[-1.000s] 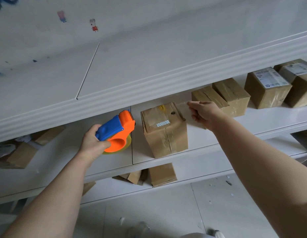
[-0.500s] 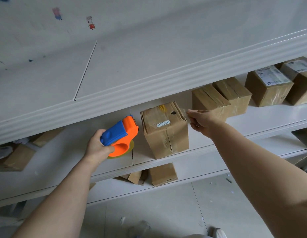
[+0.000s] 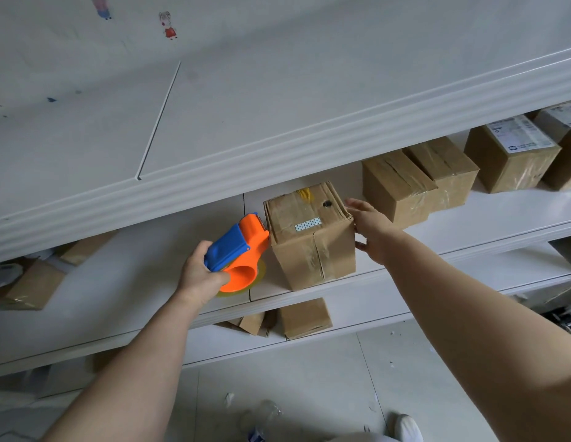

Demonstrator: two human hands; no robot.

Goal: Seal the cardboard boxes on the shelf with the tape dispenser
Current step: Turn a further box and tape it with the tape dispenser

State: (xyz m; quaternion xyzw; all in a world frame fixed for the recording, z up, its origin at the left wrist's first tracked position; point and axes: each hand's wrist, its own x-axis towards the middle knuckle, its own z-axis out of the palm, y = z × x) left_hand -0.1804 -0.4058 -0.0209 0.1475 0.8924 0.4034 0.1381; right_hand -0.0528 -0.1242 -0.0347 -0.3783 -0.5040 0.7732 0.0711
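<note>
Gripping the orange and blue tape dispenser (image 3: 237, 250), the left hand (image 3: 199, 275) is holding its tip against the cardboard box (image 3: 309, 240) on the shelf (image 3: 134, 275), at the box's 9 o'clock. The right hand (image 3: 371, 232) is resting flat, fingers (image 3: 357, 206) straight, on the box's side at 3 o'clock. The tape roll (image 3: 261, 274) is mostly hiding under the dispenser.

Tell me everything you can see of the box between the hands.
The box is brown cardboard, creased and worn, standing upright near the front edge of the white shelf. Clear tape runs down its front seam. Its top carries a short white patterned strip, a yellow smudge and a dark spot. The orange nose of the dispenser, gripped by the left hand, meets its top left edge. The open right hand lies against its right side.
</note>
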